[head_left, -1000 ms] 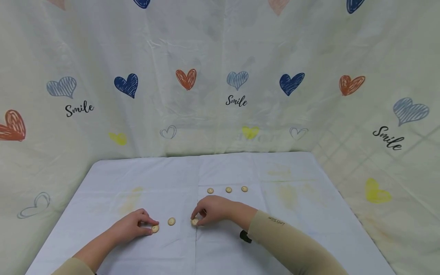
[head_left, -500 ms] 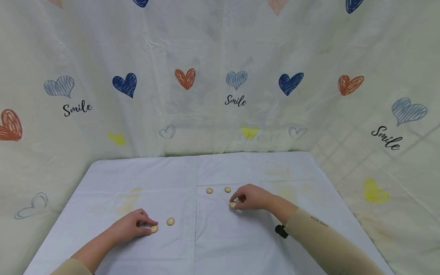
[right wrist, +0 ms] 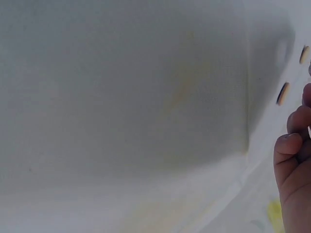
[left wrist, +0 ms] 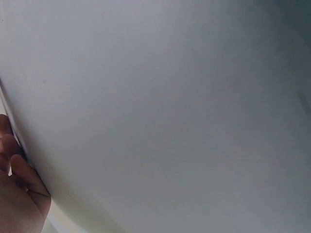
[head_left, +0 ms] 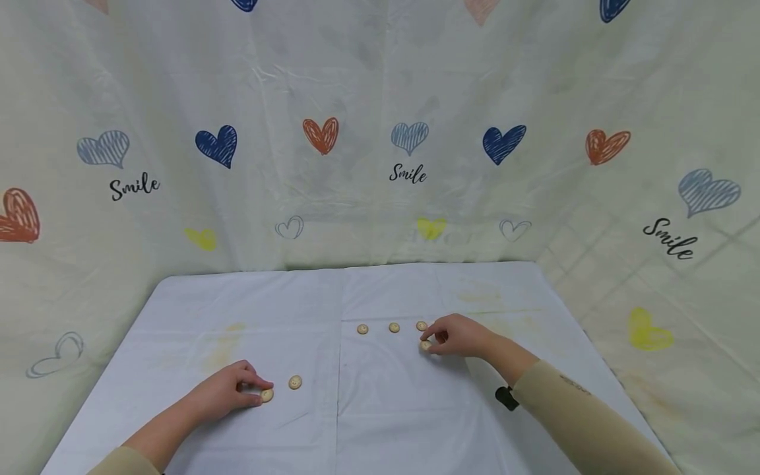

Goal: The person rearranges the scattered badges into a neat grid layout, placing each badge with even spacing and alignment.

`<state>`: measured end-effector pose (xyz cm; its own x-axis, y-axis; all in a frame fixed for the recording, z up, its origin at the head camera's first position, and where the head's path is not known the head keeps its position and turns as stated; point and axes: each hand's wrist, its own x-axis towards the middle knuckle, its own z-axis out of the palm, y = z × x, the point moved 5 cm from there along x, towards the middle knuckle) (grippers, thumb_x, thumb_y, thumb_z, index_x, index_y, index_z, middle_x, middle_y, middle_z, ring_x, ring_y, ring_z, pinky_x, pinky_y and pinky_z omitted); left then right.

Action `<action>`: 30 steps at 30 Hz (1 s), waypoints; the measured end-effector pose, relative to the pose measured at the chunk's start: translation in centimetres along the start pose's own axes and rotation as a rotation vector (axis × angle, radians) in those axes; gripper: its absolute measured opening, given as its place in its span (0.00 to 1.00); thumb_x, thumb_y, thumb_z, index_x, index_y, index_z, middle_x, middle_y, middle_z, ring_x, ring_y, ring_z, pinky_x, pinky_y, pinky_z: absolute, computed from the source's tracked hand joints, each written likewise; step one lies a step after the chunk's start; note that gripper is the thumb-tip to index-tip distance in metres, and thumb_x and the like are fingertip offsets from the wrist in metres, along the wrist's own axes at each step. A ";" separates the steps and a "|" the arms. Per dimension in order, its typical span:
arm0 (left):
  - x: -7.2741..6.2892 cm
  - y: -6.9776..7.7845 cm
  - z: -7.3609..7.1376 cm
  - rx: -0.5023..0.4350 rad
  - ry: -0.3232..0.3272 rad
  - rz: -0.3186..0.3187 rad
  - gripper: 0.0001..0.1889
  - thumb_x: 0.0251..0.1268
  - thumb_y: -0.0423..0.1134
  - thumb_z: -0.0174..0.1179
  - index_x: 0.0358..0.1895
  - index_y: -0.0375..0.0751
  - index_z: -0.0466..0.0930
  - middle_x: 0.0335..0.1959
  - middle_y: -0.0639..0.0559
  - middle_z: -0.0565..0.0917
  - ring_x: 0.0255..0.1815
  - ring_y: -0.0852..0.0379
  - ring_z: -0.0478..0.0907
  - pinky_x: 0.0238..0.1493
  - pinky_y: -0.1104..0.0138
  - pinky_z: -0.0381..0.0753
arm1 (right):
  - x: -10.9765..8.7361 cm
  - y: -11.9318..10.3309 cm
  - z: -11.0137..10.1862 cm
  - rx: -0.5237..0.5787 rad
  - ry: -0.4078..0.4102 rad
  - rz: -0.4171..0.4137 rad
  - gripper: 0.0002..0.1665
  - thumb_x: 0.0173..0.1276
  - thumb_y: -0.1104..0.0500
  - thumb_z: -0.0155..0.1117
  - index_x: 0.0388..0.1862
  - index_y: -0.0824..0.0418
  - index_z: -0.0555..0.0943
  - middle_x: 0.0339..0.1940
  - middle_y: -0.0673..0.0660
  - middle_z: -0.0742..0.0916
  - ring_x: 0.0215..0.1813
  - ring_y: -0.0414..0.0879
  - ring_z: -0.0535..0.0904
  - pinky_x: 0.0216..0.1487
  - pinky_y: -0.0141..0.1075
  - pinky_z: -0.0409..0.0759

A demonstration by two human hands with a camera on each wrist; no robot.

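Note:
In the head view my left hand (head_left: 228, 392) pinches a round pale wooden button (head_left: 267, 395) by its edge, low over the cloth at the left. Just right of it lies a second wooden button (head_left: 295, 382). My right hand (head_left: 460, 335) pinches another wooden button (head_left: 425, 345) between thumb and fingers. Right behind that one lies the end button (head_left: 421, 326) of a row, with a middle button (head_left: 394, 327) and a left button (head_left: 363, 329). Each wrist view catches only part of its hand, and neither shows the held button.
A white cloth (head_left: 380, 422) with faint yellow stains covers the table. Behind and beside it hangs a pale curtain (head_left: 356, 198) printed with hearts and "Smile". A small black object (head_left: 506, 398) is at the right wrist.
My right hand has carried its button from the middle of the cloth rightward and back to the right end of the row. The left hand stays in place with its button.

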<state>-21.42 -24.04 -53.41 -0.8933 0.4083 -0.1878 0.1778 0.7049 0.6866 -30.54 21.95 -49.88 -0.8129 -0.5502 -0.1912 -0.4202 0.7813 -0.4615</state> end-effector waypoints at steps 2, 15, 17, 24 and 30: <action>0.0 0.0 0.0 -0.001 0.000 0.000 0.15 0.55 0.49 0.73 0.46 0.56 0.90 0.37 0.58 0.75 0.35 0.63 0.69 0.36 0.69 0.69 | 0.1 0.2 0.0 -0.004 -0.008 0.010 0.10 0.65 0.51 0.72 0.45 0.45 0.89 0.23 0.43 0.79 0.28 0.37 0.72 0.33 0.34 0.73; -0.1 0.2 0.0 0.002 0.000 -0.001 0.15 0.55 0.49 0.73 0.46 0.57 0.90 0.37 0.57 0.74 0.35 0.63 0.69 0.36 0.69 0.69 | 0.8 0.3 0.0 -0.155 -0.015 0.000 0.11 0.64 0.53 0.72 0.46 0.47 0.89 0.22 0.42 0.77 0.27 0.36 0.69 0.34 0.34 0.70; -0.1 0.2 -0.1 0.004 0.002 -0.001 0.14 0.54 0.49 0.73 0.46 0.57 0.90 0.37 0.57 0.74 0.35 0.63 0.69 0.36 0.69 0.69 | 0.9 0.5 0.1 -0.163 -0.016 0.010 0.11 0.64 0.52 0.72 0.46 0.46 0.89 0.23 0.42 0.77 0.27 0.37 0.69 0.34 0.35 0.70; -0.2 0.2 -0.1 0.011 0.003 0.008 0.14 0.54 0.49 0.73 0.46 0.57 0.90 0.37 0.57 0.74 0.35 0.63 0.68 0.35 0.69 0.68 | 1.3 1.5 0.5 -0.147 -0.008 0.056 0.13 0.63 0.49 0.73 0.48 0.42 0.89 0.25 0.41 0.78 0.29 0.37 0.71 0.35 0.35 0.70; -0.1 0.2 -0.1 0.012 0.003 0.003 0.14 0.54 0.49 0.73 0.46 0.56 0.90 0.37 0.57 0.74 0.35 0.63 0.69 0.36 0.69 0.69 | 1.3 1.7 0.3 -0.099 -0.011 0.094 0.14 0.63 0.48 0.73 0.49 0.42 0.89 0.24 0.43 0.79 0.29 0.39 0.71 0.34 0.36 0.71</action>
<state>-21.32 -23.99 -53.16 -0.8940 0.4086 -0.1839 0.1850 0.7105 0.6789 -32.19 22.50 -51.24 -0.8460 -0.4764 -0.2395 -0.3811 0.8543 -0.3534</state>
